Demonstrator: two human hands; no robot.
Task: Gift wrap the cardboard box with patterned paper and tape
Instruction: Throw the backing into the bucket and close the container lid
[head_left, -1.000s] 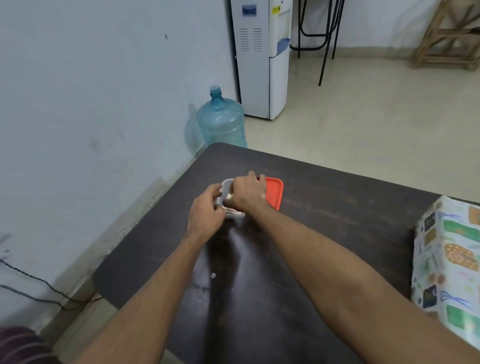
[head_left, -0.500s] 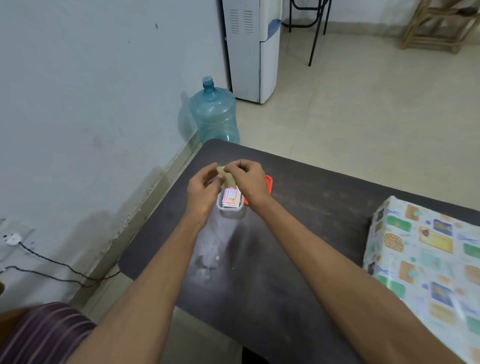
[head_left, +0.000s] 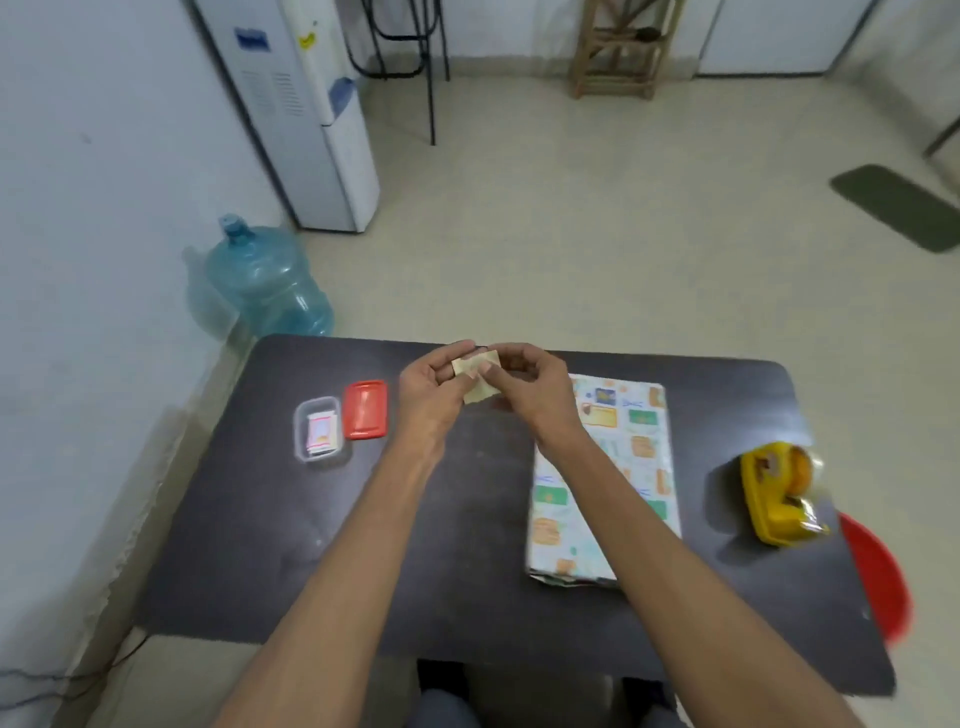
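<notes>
A box wrapped in patterned paper (head_left: 618, 467) lies on the dark table (head_left: 260, 545), right of centre, partly under my right forearm. Above the table's far middle, my left hand (head_left: 431, 387) and my right hand (head_left: 524, 387) together pinch a small cream paper tag (head_left: 475, 376). A yellow tape dispenser (head_left: 779, 499) stands at the table's right side, apart from both hands.
A small clear container (head_left: 298, 431) holding little cards and its red lid (head_left: 365, 409) sit at the table's left. A red round object (head_left: 878, 577) pokes out at the right edge. A blue water jug (head_left: 270, 283) and a dispenser (head_left: 306, 114) stand beyond.
Both hands have lifted away from the clear container with the cream tag and moved right toward the wrapped box. The view has swung right, showing the whole box and the tape dispenser.
</notes>
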